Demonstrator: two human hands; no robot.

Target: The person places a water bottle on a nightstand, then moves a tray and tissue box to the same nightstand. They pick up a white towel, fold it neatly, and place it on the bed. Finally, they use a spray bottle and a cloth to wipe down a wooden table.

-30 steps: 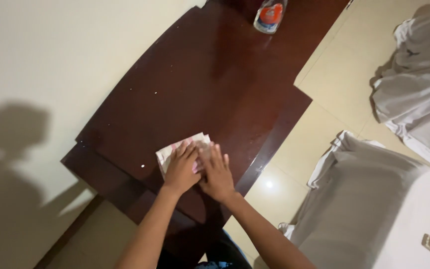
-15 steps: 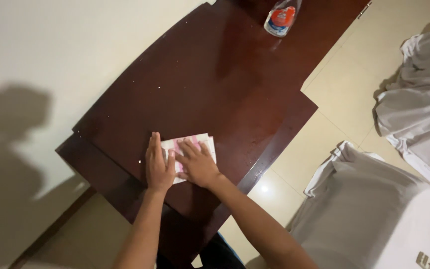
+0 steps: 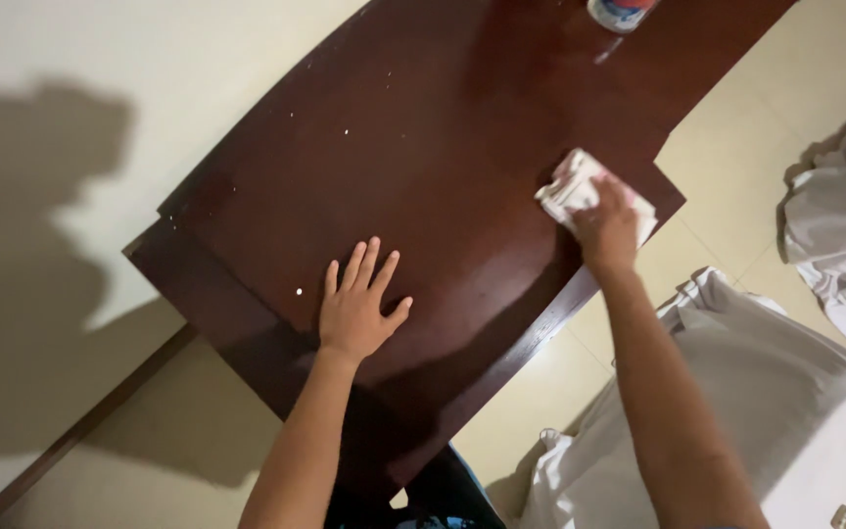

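Pressing a pale folded cloth (image 3: 589, 191) onto the dark wooden table (image 3: 443, 147) with my right hand (image 3: 607, 227); left hand (image 3: 356, 306) flat on the wood.

Right hand: palm down on top of the cloth, fingers curled over it, pinning it rather than lifting; whether the fingers close around any fold underneath I cannot tell. The cloth shows beyond my fingertips and to either side of the hand, and sits right by the table's edge, with tiled floor (image 3: 736, 157) just past it. Left hand: open wide, fingers spread, holding nothing, palm resting on the glossy top well apart from the cloth. A container with a red and blue label (image 3: 619, 12) stands far beyond my right hand, cut off by the picture edge. Rumpled white bedding (image 3: 736, 392) lies beside my right forearm.
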